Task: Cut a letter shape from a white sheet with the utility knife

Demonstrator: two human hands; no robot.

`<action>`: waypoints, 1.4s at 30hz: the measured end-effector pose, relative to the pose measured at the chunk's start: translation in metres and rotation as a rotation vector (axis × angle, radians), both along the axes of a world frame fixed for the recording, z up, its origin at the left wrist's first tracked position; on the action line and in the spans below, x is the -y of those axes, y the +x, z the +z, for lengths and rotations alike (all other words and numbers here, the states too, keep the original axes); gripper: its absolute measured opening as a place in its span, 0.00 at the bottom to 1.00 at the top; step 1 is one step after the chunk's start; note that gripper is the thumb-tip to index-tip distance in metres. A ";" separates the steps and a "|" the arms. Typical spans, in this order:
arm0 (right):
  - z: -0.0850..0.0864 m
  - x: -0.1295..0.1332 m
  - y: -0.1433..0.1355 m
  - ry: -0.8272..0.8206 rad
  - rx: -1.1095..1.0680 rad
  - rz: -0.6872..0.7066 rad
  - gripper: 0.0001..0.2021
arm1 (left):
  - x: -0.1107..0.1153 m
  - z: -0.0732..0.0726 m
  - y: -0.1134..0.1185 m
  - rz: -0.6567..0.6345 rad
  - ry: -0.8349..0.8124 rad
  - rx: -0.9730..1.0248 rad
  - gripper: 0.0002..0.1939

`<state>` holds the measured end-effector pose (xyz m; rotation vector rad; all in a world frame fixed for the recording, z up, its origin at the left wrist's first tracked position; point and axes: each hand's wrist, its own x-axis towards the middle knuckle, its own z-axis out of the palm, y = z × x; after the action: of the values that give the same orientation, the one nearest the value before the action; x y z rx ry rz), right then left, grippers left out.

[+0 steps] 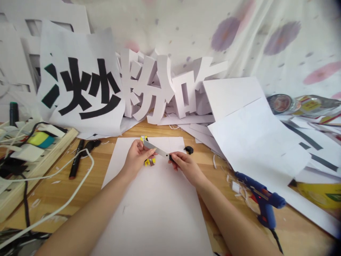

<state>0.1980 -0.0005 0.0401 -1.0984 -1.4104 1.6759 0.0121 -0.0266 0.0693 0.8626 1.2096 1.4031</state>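
A long silver snap-off knife blade (157,149) is held level above a white board (157,213). My left hand (136,158) pinches its left part between thumb and fingers. At the other end, my right hand (185,166) is closed on a small black piece fixed to the blade by its hole. Beneath my left hand lies something yellow and black (150,162), possibly the knife's handle; the hand and blade cover its middle. A small black plastic part (189,149) rests just off the board's right edge.
A blue glue gun (262,197) lies at right, near stacked white sheets (255,138). Left are a black marker (76,160), a white cable (80,190) and a crowded power strip (50,142). White cut-out characters (151,89) and a printed sheet (82,46) stand behind.
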 end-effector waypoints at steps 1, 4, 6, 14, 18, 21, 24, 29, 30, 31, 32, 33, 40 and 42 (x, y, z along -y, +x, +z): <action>0.000 0.000 0.000 0.002 -0.002 0.002 0.18 | 0.000 0.000 0.000 0.000 0.003 -0.006 0.25; -0.001 0.000 0.000 0.011 0.003 -0.002 0.18 | 0.000 -0.001 0.001 -0.003 0.018 -0.019 0.25; -0.001 0.000 0.000 0.013 -0.005 0.002 0.18 | 0.000 0.000 0.001 0.004 0.031 -0.020 0.25; 0.001 -0.001 0.000 0.011 -0.055 0.008 0.18 | 0.002 0.004 0.001 -0.035 0.057 -0.019 0.26; 0.001 -0.002 0.002 0.035 -0.028 0.045 0.18 | 0.002 0.004 0.002 -0.018 0.048 -0.020 0.25; 0.000 -0.002 0.003 0.048 -0.019 0.052 0.18 | 0.003 0.004 0.003 -0.012 0.037 -0.021 0.25; 0.001 -0.002 0.003 0.061 -0.009 0.053 0.19 | 0.004 0.005 0.004 -0.004 0.030 -0.023 0.25; 0.002 -0.002 0.003 0.068 0.000 0.054 0.18 | 0.004 0.006 0.005 0.003 0.034 -0.014 0.25; 0.002 -0.002 0.003 0.071 0.002 0.056 0.18 | 0.004 0.006 0.005 0.001 0.040 -0.012 0.26; 0.002 -0.002 0.003 0.076 0.001 0.059 0.18 | 0.004 0.006 0.006 0.002 0.043 -0.011 0.26; 0.001 -0.002 0.003 0.080 -0.002 0.062 0.18 | 0.004 0.006 0.006 0.005 0.045 -0.011 0.26; 0.001 -0.002 0.004 0.085 -0.005 0.066 0.18 | 0.004 0.006 0.006 0.007 0.045 -0.012 0.27; 0.003 -0.003 0.006 0.108 -0.038 0.088 0.15 | 0.003 0.002 0.004 0.001 0.076 -0.027 0.27; 0.004 -0.003 0.005 0.111 -0.051 0.086 0.16 | 0.003 0.001 0.004 -0.016 0.092 -0.030 0.27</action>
<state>0.2032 0.0023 0.0442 -0.9395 -1.5176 1.6519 0.0162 -0.0297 0.0706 0.9580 1.1654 1.4462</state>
